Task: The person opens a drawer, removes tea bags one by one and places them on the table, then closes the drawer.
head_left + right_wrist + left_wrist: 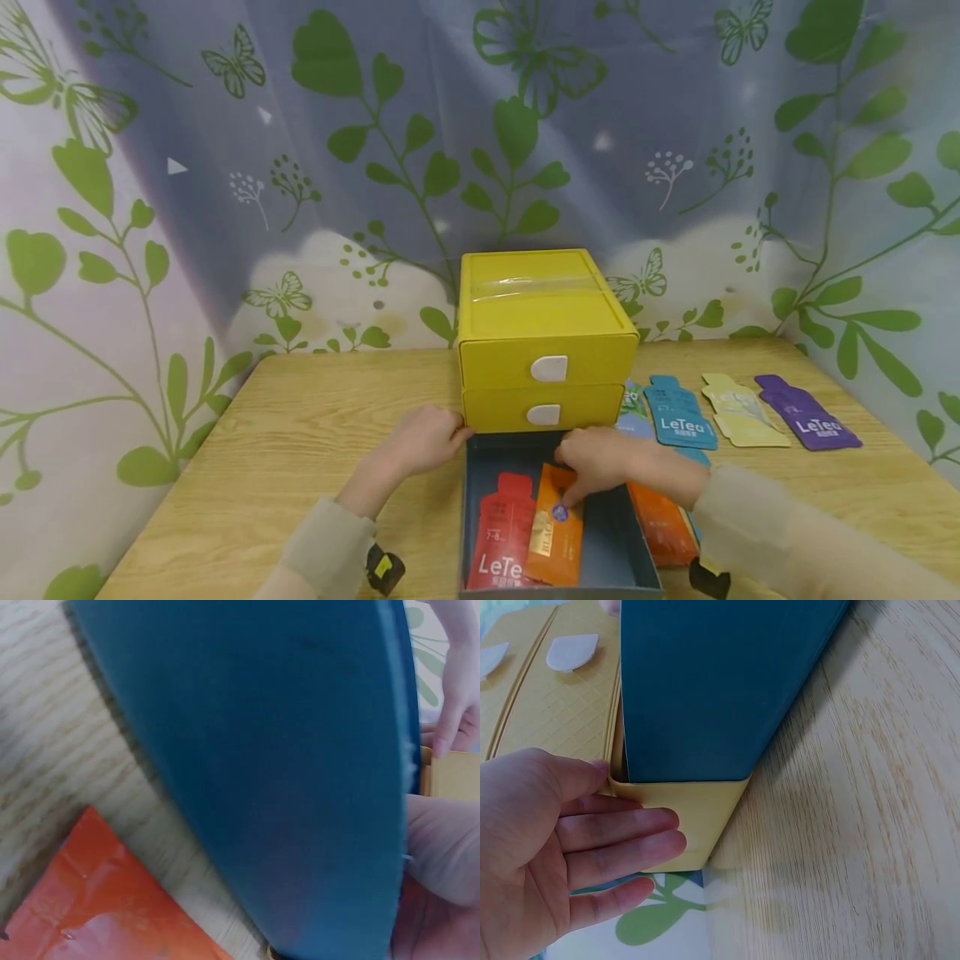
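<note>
A yellow two-drawer box (546,362) stands on the wooden table, its dark blue bottom drawer (618,550) pulled out toward me. In the drawer lie a red LeTea pouch (502,529) and an orange sachet (558,546), which partly overlaps the pouch. My left hand (423,437) touches the box's lower left front corner; in the left wrist view its thumb rests on the front edge and its fingers lie along the side. Inside the drawer, my right hand (600,462) holds the orange sachet's upper end; the drawer wall hides its fingertips in the right wrist view.
To the right of the box, a blue pouch (681,412), a pale yellow pouch (742,412) and a purple pouch (810,417) lie flat. Another orange packet (663,525) lies beside the drawer, under my right forearm. A leaf-patterned curtain (375,167) hangs behind the table.
</note>
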Demonstrator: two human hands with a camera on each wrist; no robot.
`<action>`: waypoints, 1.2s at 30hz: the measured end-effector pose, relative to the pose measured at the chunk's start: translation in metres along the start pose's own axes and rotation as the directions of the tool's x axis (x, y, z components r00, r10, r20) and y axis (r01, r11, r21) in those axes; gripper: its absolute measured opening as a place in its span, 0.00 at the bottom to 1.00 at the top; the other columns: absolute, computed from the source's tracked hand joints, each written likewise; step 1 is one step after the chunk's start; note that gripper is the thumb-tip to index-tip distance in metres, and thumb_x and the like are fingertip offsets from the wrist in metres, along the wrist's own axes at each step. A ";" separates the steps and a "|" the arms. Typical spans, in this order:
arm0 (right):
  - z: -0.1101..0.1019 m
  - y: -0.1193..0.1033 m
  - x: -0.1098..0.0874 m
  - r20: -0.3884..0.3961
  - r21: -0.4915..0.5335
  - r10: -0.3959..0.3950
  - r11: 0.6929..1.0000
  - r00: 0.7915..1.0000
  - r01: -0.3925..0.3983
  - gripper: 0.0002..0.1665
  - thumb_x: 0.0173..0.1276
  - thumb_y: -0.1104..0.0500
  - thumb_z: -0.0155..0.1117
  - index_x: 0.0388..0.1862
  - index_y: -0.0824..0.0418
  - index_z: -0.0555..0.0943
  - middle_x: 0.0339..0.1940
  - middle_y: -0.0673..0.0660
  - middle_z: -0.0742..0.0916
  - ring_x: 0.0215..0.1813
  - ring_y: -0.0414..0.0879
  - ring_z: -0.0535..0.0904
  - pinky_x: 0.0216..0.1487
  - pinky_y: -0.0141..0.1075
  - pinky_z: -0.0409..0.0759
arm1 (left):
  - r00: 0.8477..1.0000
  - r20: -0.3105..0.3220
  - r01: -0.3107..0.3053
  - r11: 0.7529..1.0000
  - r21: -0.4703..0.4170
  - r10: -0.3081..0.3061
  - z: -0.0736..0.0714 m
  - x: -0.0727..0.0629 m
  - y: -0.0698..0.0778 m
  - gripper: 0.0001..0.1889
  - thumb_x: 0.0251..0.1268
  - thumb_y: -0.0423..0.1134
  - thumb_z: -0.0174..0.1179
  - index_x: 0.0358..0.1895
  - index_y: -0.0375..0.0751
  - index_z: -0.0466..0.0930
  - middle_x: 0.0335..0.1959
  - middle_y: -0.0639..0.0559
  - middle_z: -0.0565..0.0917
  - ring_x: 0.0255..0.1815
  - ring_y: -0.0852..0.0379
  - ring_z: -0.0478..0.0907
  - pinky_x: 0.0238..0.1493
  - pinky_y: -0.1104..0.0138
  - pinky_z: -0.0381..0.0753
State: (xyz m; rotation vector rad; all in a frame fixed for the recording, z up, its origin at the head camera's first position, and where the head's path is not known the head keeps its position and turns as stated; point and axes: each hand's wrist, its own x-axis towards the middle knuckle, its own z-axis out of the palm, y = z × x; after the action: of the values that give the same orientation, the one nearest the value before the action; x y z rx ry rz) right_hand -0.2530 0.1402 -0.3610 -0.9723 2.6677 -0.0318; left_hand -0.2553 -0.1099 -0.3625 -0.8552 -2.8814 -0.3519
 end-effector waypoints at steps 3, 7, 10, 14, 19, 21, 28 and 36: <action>0.002 0.000 0.000 0.015 -0.013 0.009 1.000 1.000 -0.009 0.23 0.48 0.41 0.73 0.30 0.58 0.79 0.19 0.46 0.72 0.23 0.40 0.65 0.24 0.33 0.62 | 1.000 0.002 -0.003 1.000 -0.002 0.003 0.001 0.000 0.000 0.17 0.65 0.40 0.56 0.17 0.45 0.70 0.11 0.58 0.66 0.14 0.62 0.61 0.18 0.68 0.64; 0.003 0.000 0.001 0.038 0.021 0.004 1.000 0.999 -0.005 0.28 0.47 0.40 0.73 0.38 0.59 0.80 0.21 0.46 0.73 0.24 0.40 0.66 0.24 0.33 0.62 | 1.000 0.010 0.005 1.000 -0.017 -0.005 0.003 -0.001 0.000 0.16 0.65 0.40 0.56 0.17 0.45 0.70 0.11 0.57 0.66 0.14 0.61 0.62 0.19 0.68 0.64; 0.003 0.000 0.002 0.053 0.043 0.014 0.999 0.998 -0.017 0.30 0.46 0.41 0.74 0.41 0.58 0.79 0.22 0.46 0.74 0.25 0.40 0.67 0.25 0.33 0.64 | 1.000 0.013 0.007 1.000 -0.026 -0.007 0.003 -0.001 0.000 0.16 0.65 0.40 0.56 0.17 0.45 0.70 0.11 0.58 0.66 0.14 0.61 0.61 0.19 0.68 0.64; 0.005 0.001 0.003 0.052 0.031 0.024 0.999 0.998 -0.025 0.32 0.44 0.39 0.75 0.41 0.58 0.79 0.25 0.45 0.74 0.28 0.40 0.68 0.27 0.33 0.67 | 1.000 0.014 0.000 1.000 -0.026 0.000 0.003 0.000 0.001 0.16 0.65 0.41 0.56 0.17 0.45 0.70 0.12 0.58 0.66 0.14 0.61 0.62 0.19 0.68 0.65; 0.006 0.001 0.002 0.035 0.006 0.023 1.000 0.999 -0.023 0.29 0.44 0.39 0.75 0.34 0.57 0.76 0.21 0.46 0.73 0.24 0.40 0.66 0.24 0.33 0.63 | 1.000 0.024 0.010 0.999 -0.030 -0.010 0.001 0.001 0.001 0.16 0.65 0.41 0.56 0.18 0.45 0.71 0.12 0.58 0.67 0.15 0.61 0.63 0.20 0.68 0.65; 0.005 0.001 0.002 0.025 0.002 0.019 1.000 1.000 -0.019 0.28 0.44 0.40 0.75 0.33 0.57 0.75 0.19 0.47 0.72 0.22 0.40 0.66 0.22 0.32 0.61 | 1.000 0.025 0.018 0.999 -0.030 -0.017 0.000 0.001 0.000 0.16 0.65 0.41 0.56 0.18 0.45 0.71 0.12 0.58 0.67 0.15 0.61 0.63 0.20 0.68 0.66; -0.005 0.000 0.001 0.019 0.044 -0.025 0.999 0.999 0.024 0.21 0.48 0.47 0.75 0.32 0.57 0.77 0.19 0.45 0.75 0.21 0.40 0.68 0.24 0.31 0.67 | 0.999 0.022 0.029 0.999 -0.038 -0.028 -0.001 0.001 0.000 0.15 0.65 0.40 0.56 0.19 0.44 0.71 0.13 0.56 0.68 0.15 0.61 0.64 0.20 0.68 0.66; -0.017 0.002 -0.004 0.058 0.134 -0.093 0.987 0.994 0.084 0.13 0.54 0.54 0.71 0.36 0.59 0.82 0.25 0.44 0.80 0.24 0.38 0.71 0.29 0.31 0.73 | 0.999 0.024 0.034 0.999 -0.022 -0.034 -0.001 0.002 0.001 0.15 0.65 0.41 0.57 0.19 0.44 0.72 0.12 0.57 0.68 0.15 0.60 0.64 0.20 0.68 0.66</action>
State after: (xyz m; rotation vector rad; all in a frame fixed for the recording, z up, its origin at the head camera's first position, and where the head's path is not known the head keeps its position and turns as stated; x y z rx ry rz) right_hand -0.2560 0.1429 -0.3440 -1.0305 2.5271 -0.1895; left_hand -0.2564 -0.1087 -0.3611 -0.8204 -2.9219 -0.3807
